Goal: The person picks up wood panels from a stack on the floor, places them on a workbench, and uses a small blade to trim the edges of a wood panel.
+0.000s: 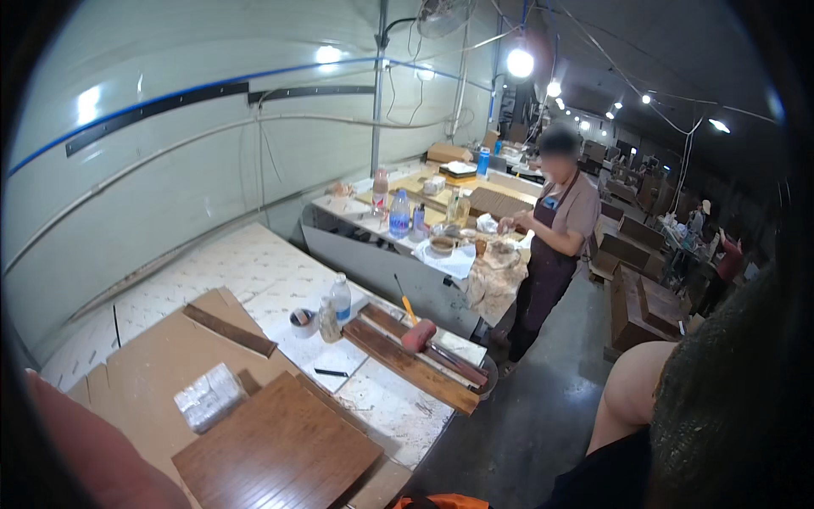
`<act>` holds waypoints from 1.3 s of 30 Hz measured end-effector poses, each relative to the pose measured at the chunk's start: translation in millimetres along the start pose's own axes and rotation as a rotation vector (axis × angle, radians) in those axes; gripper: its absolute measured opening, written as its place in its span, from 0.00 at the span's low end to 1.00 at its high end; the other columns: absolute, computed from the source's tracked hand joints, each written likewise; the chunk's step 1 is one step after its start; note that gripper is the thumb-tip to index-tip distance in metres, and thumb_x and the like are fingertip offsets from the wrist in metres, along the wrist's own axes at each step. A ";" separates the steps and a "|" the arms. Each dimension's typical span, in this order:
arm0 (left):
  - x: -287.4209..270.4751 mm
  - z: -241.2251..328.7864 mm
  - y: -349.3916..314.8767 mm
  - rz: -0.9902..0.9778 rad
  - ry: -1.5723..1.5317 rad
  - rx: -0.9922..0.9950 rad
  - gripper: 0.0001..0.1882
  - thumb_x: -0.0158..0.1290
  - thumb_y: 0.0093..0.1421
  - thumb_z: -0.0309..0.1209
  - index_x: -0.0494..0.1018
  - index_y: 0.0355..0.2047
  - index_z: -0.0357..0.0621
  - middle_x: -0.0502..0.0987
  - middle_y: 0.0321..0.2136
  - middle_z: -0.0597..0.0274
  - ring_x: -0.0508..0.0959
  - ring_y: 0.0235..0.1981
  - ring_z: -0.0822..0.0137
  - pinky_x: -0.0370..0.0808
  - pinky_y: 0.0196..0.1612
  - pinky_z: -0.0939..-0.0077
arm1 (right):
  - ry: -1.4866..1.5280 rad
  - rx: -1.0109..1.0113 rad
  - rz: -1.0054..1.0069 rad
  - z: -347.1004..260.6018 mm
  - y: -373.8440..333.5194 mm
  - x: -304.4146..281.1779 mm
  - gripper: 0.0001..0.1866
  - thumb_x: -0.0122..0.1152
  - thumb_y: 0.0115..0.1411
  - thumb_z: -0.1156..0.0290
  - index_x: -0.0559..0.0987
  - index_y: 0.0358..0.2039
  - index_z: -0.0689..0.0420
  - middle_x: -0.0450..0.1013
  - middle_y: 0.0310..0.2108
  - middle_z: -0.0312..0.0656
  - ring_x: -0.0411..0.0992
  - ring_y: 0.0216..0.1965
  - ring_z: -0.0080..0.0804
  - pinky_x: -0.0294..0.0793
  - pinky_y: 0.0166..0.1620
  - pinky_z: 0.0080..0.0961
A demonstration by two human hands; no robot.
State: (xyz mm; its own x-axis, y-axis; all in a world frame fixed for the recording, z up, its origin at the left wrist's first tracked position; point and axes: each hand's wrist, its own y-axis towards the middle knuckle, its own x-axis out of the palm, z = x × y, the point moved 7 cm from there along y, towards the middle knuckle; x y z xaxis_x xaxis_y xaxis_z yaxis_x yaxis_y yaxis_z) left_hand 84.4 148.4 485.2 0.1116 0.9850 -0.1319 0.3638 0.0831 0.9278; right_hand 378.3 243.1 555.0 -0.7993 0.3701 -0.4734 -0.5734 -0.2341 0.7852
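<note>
At the lower left edge, close and blurred, is bare skin of my left hand or forearm (97, 458); no fingers can be made out. My right arm (632, 390) is bent at the lower right below a dark green sleeve (716, 390), and its hand is out of the picture. Nearest to my left side lies a brown wooden panel (280, 450) on flattened cardboard (144, 373). Beside the panel sits a silvery wrapped block (209, 397). A narrow dark wood strip (229, 331) lies farther back on the cardboard.
On the white bench stand a clear bottle (341, 299) and a small jar (329, 321). Wooden boards (411, 365), a red roll-like piece (418, 336) and a yellow-handled brush (407, 305) lie rightward. A co-worker (555, 229) stands at a cluttered second table (339, 212). Cabinets (640, 314) line the aisle.
</note>
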 end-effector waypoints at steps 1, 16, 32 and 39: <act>2.2 -7.6 1.6 0.004 -0.031 -0.028 0.29 0.51 0.57 0.39 0.60 0.54 0.34 0.66 0.50 0.50 0.70 0.48 0.56 0.69 0.49 0.62 | -0.008 0.048 0.000 5.8 7.5 -8.3 0.19 0.68 0.48 0.68 0.72 0.39 0.58 0.73 0.32 0.38 0.71 0.35 0.27 0.72 0.41 0.26; 51.0 -9.1 -21.5 -0.001 -0.004 -0.057 0.30 0.56 0.54 0.40 0.63 0.52 0.33 0.70 0.45 0.50 0.72 0.45 0.57 0.71 0.45 0.64 | 0.213 0.148 -0.059 41.3 -50.0 95.4 0.21 0.67 0.48 0.68 0.72 0.42 0.58 0.73 0.34 0.39 0.71 0.38 0.30 0.72 0.43 0.28; 46.7 7.4 -26.5 -0.178 -0.182 -0.234 0.31 0.62 0.51 0.40 0.67 0.50 0.33 0.74 0.41 0.51 0.75 0.42 0.58 0.73 0.41 0.65 | 0.357 0.641 0.264 91.7 -151.8 178.5 0.23 0.65 0.48 0.68 0.71 0.45 0.58 0.73 0.35 0.40 0.71 0.41 0.32 0.72 0.44 0.30; 93.2 37.7 -275.5 -1.180 -0.067 -0.691 0.43 0.71 0.33 0.37 0.67 0.52 0.39 0.72 0.47 0.48 0.72 0.49 0.51 0.72 0.51 0.61 | 0.096 0.876 -0.549 85.4 -381.2 339.2 0.27 0.61 0.50 0.62 0.70 0.51 0.57 0.67 0.49 0.51 0.64 0.53 0.48 0.64 0.55 0.43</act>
State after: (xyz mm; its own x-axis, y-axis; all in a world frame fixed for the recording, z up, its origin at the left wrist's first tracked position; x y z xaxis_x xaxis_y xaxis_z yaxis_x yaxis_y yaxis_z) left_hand 29.5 211.6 204.2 0.1109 0.2699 -0.9565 -0.2560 0.9377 0.2350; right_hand 341.1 534.6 129.2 -0.5007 0.1466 -0.8531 -0.5615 0.6951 0.4490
